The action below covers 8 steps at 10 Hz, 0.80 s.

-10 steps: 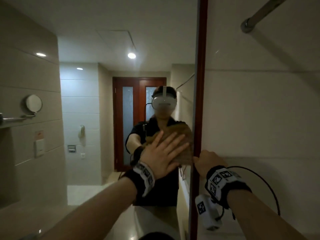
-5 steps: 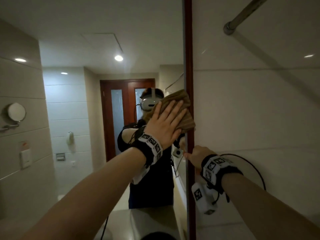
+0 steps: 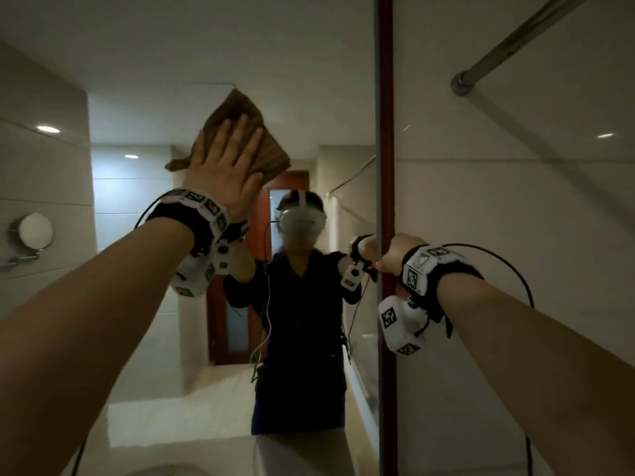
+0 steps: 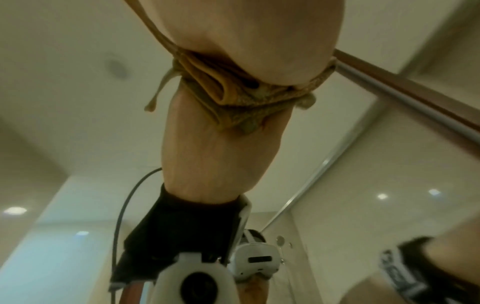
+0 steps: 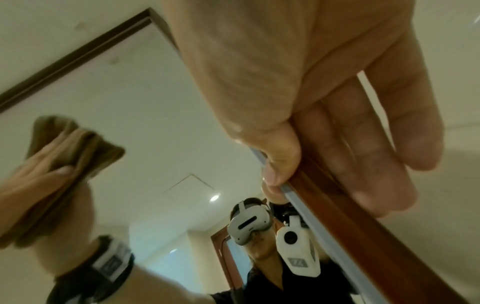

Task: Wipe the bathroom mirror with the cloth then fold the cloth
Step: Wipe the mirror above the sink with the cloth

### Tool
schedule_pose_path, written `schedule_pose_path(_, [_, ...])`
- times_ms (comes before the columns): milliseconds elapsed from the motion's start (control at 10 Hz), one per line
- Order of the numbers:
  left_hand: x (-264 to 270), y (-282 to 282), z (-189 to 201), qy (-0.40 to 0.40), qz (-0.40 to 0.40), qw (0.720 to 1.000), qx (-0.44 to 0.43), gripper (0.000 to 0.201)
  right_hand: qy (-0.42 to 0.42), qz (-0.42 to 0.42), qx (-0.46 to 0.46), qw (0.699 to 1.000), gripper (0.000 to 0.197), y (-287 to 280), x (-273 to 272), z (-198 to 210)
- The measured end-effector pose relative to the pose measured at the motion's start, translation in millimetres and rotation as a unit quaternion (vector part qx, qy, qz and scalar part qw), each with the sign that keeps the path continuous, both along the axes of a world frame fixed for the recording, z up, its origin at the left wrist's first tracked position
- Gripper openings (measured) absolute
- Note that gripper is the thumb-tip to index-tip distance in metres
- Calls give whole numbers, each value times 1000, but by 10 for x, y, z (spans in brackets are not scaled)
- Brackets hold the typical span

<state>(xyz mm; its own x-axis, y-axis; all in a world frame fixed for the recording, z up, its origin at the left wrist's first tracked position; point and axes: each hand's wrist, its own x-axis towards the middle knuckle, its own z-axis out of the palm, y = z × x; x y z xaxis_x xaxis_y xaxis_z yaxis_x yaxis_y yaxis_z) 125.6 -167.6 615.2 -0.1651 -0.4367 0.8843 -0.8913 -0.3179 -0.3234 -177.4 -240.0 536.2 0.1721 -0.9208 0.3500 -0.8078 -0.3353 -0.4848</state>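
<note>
A brown cloth [image 3: 240, 109] is pressed flat against the mirror [image 3: 144, 80] by my left hand [image 3: 226, 159], fingers straight, high up and left of centre. The left wrist view shows the cloth [image 4: 233, 90] bunched between the palm and its reflection in the glass. My right hand [image 3: 395, 257] holds the mirror's dark red-brown frame [image 3: 386, 132] at its right edge. In the right wrist view the thumb [image 5: 275, 164] lies on the glass side and the fingers [image 5: 363, 144] curl round the frame [image 5: 350, 226].
A tiled wall [image 3: 515, 235] runs right of the frame, with a metal rod [image 3: 515, 39] fixed high on it. The counter [image 3: 292, 455] lies below. A person with a headset, a door and a small round mirror show only as reflections.
My left hand has slid the cloth upward and to the left across the glass, from beside the frame at chest height to high on the mirror. The right hand stays on the frame.
</note>
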Motion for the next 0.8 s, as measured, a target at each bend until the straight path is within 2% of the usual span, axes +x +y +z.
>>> schedule_pose_path(100, [432, 205, -151, 42, 14, 999, -18, 67, 19, -18, -12, 1000, 41, -59, 10, -41])
schedule_pose_path(200, [530, 257, -344, 63, 13, 998, -30, 67, 23, -17, -6, 1000, 41, -95, 29, -25])
schedule_pose_path(300, [309, 126, -528, 100, 11, 993, -60, 68, 16, -14, -10, 1000, 41, -86, 41, -19])
schedule_pose_path(400, [-200, -32, -748, 50, -12, 998, -20, 70, 12, -11, -12, 1000, 41, -70, 37, -34])
schedule_pose_path(500, [-709, -194, -1329, -67, -41, 993, 88, 72, 17, -8, -14, 1000, 41, -108, 7, -42])
schedule_pose_path(600, [-998, -215, -2066, -185, -79, 955, 218, 66, 28, -8, -7, 1000, 43, -134, 1, -48])
schedule_pose_path(700, [-541, -166, -2332, -271, -83, 937, 205, 63, 25, -6, -5, 1000, 43, -176, 14, -39])
schedule_pose_path(800, [-8, 79, -1967, -149, -45, 972, 174, 66, 20, -12, 8, 1000, 42, -205, 36, -34])
